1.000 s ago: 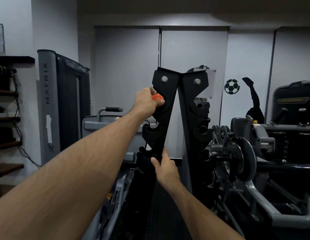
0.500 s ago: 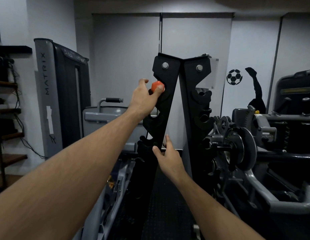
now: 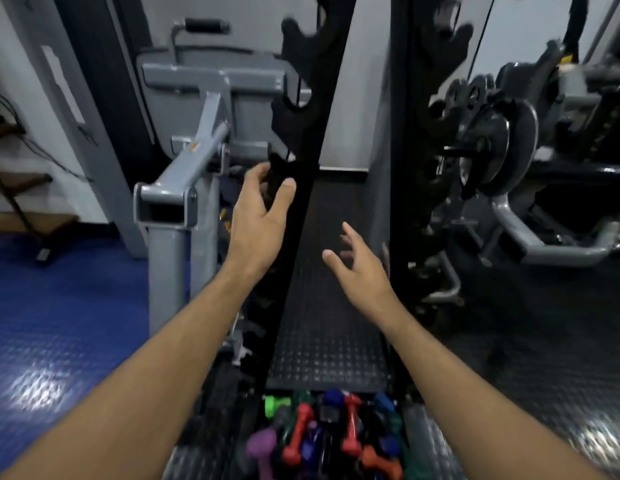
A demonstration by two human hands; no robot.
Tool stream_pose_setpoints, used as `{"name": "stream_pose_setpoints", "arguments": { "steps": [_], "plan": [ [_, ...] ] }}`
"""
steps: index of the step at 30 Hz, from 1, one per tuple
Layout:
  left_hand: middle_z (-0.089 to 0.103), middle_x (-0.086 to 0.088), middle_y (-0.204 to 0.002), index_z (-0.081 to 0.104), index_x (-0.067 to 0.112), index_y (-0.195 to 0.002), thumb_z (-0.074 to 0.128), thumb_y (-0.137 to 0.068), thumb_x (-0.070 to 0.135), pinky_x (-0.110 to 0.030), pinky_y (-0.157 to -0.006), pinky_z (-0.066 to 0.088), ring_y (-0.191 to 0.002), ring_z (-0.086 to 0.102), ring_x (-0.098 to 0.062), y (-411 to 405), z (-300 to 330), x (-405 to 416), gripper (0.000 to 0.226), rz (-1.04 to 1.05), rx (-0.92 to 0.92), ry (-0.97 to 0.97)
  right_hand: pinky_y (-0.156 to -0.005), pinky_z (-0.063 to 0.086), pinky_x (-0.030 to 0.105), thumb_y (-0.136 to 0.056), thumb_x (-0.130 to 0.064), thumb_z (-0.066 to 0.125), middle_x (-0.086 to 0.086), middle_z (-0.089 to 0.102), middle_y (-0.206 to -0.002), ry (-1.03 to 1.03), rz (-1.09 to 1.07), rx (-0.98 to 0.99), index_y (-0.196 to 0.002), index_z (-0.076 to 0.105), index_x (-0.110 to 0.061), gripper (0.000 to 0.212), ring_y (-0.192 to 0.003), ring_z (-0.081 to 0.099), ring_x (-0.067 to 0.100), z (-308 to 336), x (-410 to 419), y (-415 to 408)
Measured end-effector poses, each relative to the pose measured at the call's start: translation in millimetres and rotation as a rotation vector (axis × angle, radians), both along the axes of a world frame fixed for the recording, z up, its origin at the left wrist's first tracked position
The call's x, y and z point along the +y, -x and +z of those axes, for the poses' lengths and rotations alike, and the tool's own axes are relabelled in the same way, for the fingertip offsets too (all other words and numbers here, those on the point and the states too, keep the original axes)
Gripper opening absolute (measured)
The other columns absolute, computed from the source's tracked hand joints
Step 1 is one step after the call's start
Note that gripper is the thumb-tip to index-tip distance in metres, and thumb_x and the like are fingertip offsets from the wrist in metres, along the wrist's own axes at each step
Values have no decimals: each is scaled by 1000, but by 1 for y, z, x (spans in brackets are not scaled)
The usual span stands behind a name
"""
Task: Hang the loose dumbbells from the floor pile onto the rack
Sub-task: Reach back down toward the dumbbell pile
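Below, both hands empty: left hand [image 3: 258,216] w/ fingers spread loosely by rack [image 3: 303,174] upright, right hand [image 3: 358,268] open midair. Dumbbells [image 3: 322,438] piled on floor [image 3: 41,323] at rack base.

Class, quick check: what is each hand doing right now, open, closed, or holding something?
Left hand: open, fingers loosely curved near the rack, holding nothing.
Right hand: open, fingers spread, holding nothing.
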State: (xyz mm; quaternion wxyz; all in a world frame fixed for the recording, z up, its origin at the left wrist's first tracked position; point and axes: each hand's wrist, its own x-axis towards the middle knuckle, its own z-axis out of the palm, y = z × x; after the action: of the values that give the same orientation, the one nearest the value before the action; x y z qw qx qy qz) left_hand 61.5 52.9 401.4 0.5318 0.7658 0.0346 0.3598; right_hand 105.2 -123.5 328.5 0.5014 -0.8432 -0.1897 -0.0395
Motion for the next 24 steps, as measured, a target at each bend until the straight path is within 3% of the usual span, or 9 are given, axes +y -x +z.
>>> {"name": "stream_pose_setpoints", "arguments": {
  "steps": [3, 7, 11, 15, 19, 22, 24],
  "plan": [
    [56, 6, -143, 45, 24, -147, 56, -96, 54, -37, -114, 43, -132, 53, -9, 18, -84, -6, 60, -9, 177, 18, -104, 41, 27, -99, -49, 60, -7, 42, -159, 38, 28, 169, -162, 24, -33, 74, -134, 50, 10, -67, -11, 19],
    [46, 5, -153, 37, 20, -154, 54, -103, 45, -33, -113, 40, -136, 48, -12, 43, -173, -14, 60, -11, 391, 91, -104, 41, 27, -99, -48, 61, -3, 45, -157, 130, 10, 339, -161, 27, -29, 74, -131, 53, 13, -147, -24, 43],
    [56, 9, -132, 40, 11, -150, 56, -104, 33, -10, -92, 42, -120, 58, -11, 68, -255, -26, 54, -13, 575, 234, -114, 41, 37, -98, -51, 60, 2, 45, -157, 260, 27, 508, -160, 31, -25, 73, -139, 49, 19, -228, -36, 68],
    [58, -4, -137, 45, 13, -146, 59, -102, 38, -23, -91, 41, -111, 56, -15, 87, -328, -36, 52, 29, 822, 343, -105, 38, 28, -97, -47, 62, 5, 53, -151, 384, -8, 623, -156, 40, -19, 69, -137, 51, 22, -295, -52, 86],
    [63, -2, -108, 56, 12, -124, 56, -104, 28, -10, -50, 44, -77, 56, -8, 98, -387, -54, 26, 106, 973, 560, -96, 49, 33, -99, -37, 61, 9, 68, -127, 447, -35, 689, -150, 48, -17, 57, -115, 64, 26, -332, -60, 84],
    [62, -6, -81, 64, 13, -96, 56, -103, 30, -28, -54, 41, -68, 54, -16, 106, -427, -65, 20, 193, 1047, 853, -100, 47, 33, -99, -37, 60, 7, 65, -134, 514, 0, 636, -150, 49, -18, 55, -122, 62, 24, -352, -49, 75],
    [55, -2, -70, 65, 10, -92, 57, -101, 32, -28, -52, 34, -61, 48, -15, 108, -450, -67, 25, 274, 1051, 960, -105, 47, 36, -98, -35, 59, 6, 63, -136, 556, 32, 515, -144, 56, -16, 49, -125, 58, 25, -369, -33, 63]
  ]
}}
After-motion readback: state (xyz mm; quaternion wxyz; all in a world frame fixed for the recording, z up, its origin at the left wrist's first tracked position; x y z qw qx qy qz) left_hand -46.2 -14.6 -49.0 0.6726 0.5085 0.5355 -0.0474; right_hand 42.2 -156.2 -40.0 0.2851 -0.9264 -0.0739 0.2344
